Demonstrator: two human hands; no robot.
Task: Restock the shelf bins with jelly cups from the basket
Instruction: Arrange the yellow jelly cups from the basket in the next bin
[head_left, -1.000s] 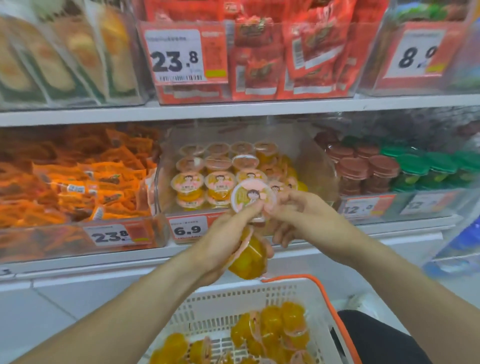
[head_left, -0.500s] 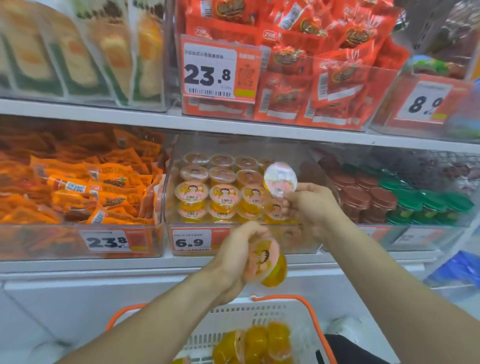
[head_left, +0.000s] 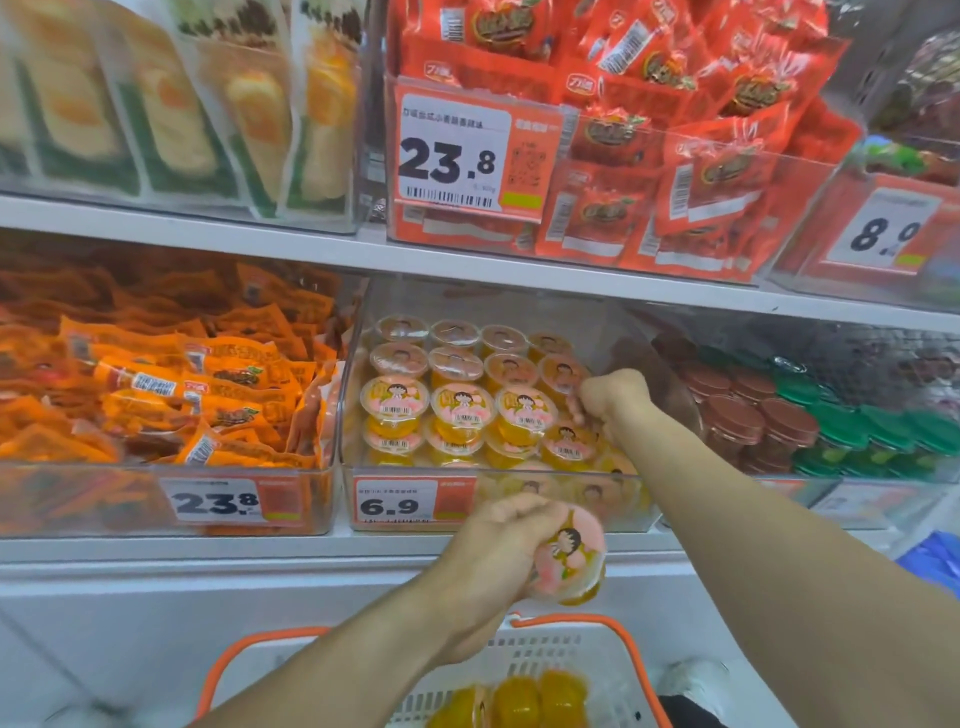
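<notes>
**At the 6.9 bin: one cup going in, one waiting**

Inside the clear bin (head_left: 519, 470) marked 6.9, at its right-hand end, the right hand (head_left: 613, 397) is reaching in with fingers curled. Something pale shows at the fingertips, probably a cup being set down, but the fist hides it; I cannot tell whether the hand still grips a cup or has let go. The stacked jelly cups (head_left: 460, 410) fill the bin's left and middle in rows, lids up, two layers showing at the front. The open room is at the right end, where the hand is working.

In front of the bin and below its price tag (head_left: 395, 501), the left hand (head_left: 498, 558) grips one jelly cup (head_left: 569, 564), fingers wrapped round its body, pink lid tilted toward the camera. It is held clear of the bin, touching nothing else.

Below the bin, at the frame's bottom edge, the white basket (head_left: 545, 657) with orange handles holds more orange cups (head_left: 519, 699), blurred; count not readable.

Judgement: the placing step is in hand, midway through the restock. The next move likely calls for the right hand to come out of the bin, then for the held cup to go in at the right end, lid up, seated level so the stack does not topple.
</notes>
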